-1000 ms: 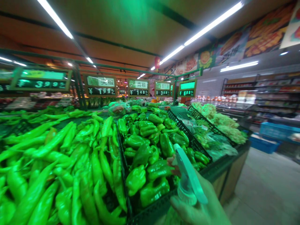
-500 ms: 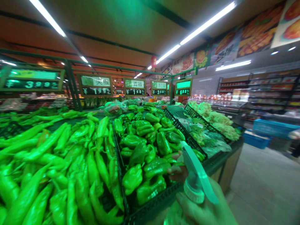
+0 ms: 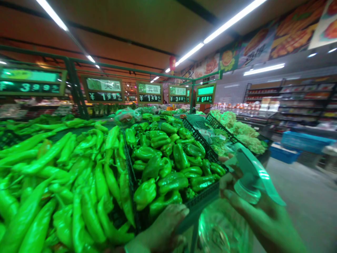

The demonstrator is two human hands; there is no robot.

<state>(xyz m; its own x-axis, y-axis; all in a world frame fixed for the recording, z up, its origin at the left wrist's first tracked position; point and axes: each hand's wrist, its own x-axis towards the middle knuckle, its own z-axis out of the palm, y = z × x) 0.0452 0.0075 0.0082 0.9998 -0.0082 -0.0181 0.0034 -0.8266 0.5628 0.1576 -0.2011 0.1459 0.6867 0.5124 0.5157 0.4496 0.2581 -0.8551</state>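
Observation:
My right hand is wrapped round the neck of a spray bottle, closed on it. The bottle has a pale trigger head and a clear body, and its base faces toward me. My left hand reaches in from the bottom edge, left of the bottle. Its fingers look slightly bent and apart, with nothing visible in them, near the front rim of a black crate. That crate holds glossy green bell peppers. Long green peppers are heaped to its left.
Price signs hang from a green rail behind the vegetables. Right of the bell peppers are crates with wrapped greens and pale leafy vegetables. Blue bins stand on the floor at right, before stocked shelves.
My right hand and the spray bottle have moved right, and the bottle's clear body now shows more. My left hand has come into view at the bottom.

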